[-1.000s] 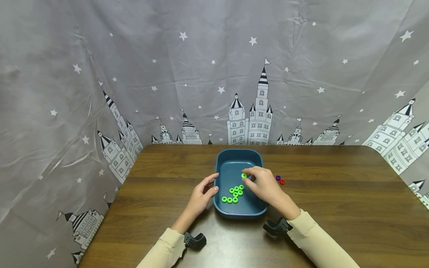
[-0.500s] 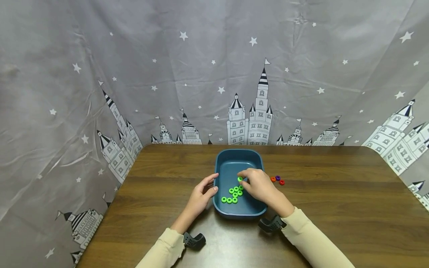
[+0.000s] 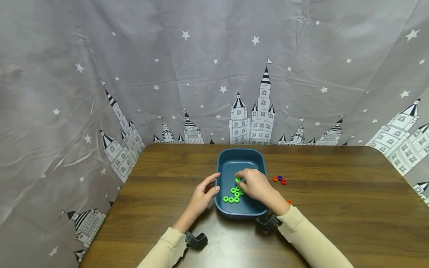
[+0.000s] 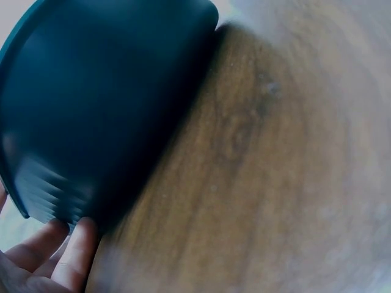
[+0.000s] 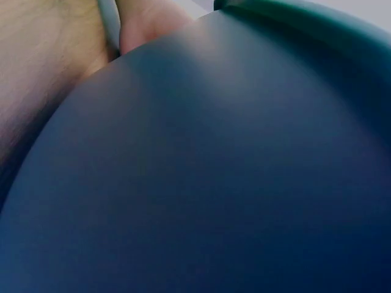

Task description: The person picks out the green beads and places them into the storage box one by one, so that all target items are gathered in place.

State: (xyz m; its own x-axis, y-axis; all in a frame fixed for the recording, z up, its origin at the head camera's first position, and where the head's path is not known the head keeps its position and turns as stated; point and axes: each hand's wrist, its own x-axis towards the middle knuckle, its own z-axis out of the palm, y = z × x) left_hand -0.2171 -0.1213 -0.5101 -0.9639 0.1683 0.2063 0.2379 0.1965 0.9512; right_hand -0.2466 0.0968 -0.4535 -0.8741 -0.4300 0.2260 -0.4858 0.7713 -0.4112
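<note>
A blue plastic bin (image 3: pixel 249 206) stands on the table, with several small green rings (image 3: pixel 237 194) lying loose on its floor. Over the bin, my right hand (image 3: pixel 256 184) pinches another green ring (image 3: pixel 237 179) between thumb and index finger, just beyond the group. The right wrist view shows mostly the bin's wall (image 5: pixel 214 183), with part of the hand at top left; the ring is hidden there. My left hand (image 3: pixel 201 195) rests its fingertips and thumb against the bin's left side. In the left wrist view, extended fingers (image 4: pixel 76 253) touch the bin's outer wall (image 4: pixel 104 91).
Right of the bin lie an orange ring (image 3: pixel 275 179), a purple ring (image 3: pixel 280 178) and a red ring (image 3: pixel 284 182) close together. A second orange ring (image 3: pixel 289 202) shows beside my right wrist. The wooden table (image 3: pixel 335 193) meets a grey castle-print curtain (image 3: pixel 201 74) at the back.
My right hand has moved left and slightly nearer with the green ring, toward the group in the bin. Orange rings on the table have come out from behind it. The left hand stays put.
</note>
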